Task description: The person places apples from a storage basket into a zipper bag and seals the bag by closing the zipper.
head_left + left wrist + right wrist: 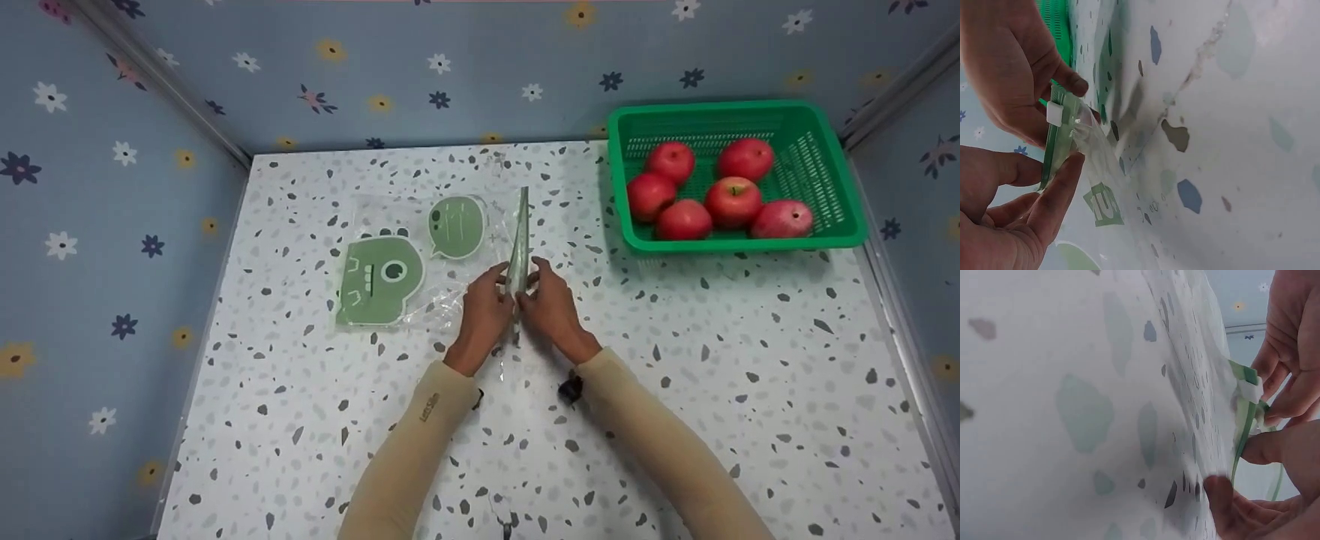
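A clear plastic slider zip bag [382,281] printed with a green dinosaur lies partly flat on the table. Its green-edged mouth [523,225] stands upright between the two hands. My left hand [484,311] pinches the left side of this mouth between thumb and fingers. On the opposite side, my right hand [551,304] holds the edge, its thumb close to the left one. A white slider [1054,113] sits on the green zip strip in the left wrist view. The right wrist view shows the two green strips spread apart near the slider [1251,391].
At the back right stands a green plastic basket [851,195] with several red apples [733,201] in it. Flower-patterned walls [487,67] enclose the back and sides. The table [712,360] has a speckled white top.
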A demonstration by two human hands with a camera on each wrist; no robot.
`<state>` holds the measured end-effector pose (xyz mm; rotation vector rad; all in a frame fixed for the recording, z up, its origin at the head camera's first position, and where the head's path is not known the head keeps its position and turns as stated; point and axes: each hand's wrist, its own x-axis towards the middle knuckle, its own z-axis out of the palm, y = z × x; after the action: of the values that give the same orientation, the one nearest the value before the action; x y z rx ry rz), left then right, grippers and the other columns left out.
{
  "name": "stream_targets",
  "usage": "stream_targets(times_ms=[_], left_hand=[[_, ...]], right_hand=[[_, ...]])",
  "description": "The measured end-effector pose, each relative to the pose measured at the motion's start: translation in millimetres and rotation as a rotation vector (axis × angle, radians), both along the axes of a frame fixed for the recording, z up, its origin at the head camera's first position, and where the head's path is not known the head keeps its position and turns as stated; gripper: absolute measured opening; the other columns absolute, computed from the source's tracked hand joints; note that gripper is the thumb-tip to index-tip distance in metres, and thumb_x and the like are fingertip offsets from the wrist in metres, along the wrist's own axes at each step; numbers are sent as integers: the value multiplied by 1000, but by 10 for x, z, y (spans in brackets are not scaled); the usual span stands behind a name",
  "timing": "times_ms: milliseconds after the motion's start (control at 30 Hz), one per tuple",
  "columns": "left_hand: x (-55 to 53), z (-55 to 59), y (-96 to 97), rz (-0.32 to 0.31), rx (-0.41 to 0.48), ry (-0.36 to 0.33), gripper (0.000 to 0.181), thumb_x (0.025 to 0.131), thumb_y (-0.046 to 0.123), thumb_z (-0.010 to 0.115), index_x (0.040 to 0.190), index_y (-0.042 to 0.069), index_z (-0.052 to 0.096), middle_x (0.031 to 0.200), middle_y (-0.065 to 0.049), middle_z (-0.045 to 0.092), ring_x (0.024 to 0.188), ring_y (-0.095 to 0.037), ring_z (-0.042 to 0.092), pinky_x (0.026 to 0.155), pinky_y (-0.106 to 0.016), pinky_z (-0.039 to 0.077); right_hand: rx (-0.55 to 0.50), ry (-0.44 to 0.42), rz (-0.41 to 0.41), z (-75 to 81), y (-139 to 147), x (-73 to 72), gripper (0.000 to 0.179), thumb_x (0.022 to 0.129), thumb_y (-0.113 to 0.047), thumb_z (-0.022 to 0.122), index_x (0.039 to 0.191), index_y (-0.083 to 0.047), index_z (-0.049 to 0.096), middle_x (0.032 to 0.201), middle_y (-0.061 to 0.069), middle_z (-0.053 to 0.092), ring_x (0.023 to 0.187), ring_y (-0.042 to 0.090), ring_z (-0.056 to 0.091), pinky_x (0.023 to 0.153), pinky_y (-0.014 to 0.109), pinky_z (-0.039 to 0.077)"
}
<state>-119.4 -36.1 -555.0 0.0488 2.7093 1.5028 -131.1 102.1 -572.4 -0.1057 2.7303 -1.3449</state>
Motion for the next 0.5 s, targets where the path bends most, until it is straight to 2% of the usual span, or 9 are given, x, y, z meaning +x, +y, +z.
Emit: stream_targets(times_ms=[233,500], left_hand=[[9,64,9,19,14,8,51,94,-10,61,144,-2,60,117,-21,73,85,-31,75,73,-42,62],[32,138,21,66,35,19,49,96,-8,62,145,-2,59,118,-20,72,86,-30,75,73,-43,62]], right_hand=[[-134,-64,-58,12,31,-29,59,96,5,68,150,8,46,111,23,73,79,32,75,60,33,57],[-197,-81,-103,5,65,-57,60,91,9,65,148,9,49,112,25,72,89,36,76,66,32,59]])
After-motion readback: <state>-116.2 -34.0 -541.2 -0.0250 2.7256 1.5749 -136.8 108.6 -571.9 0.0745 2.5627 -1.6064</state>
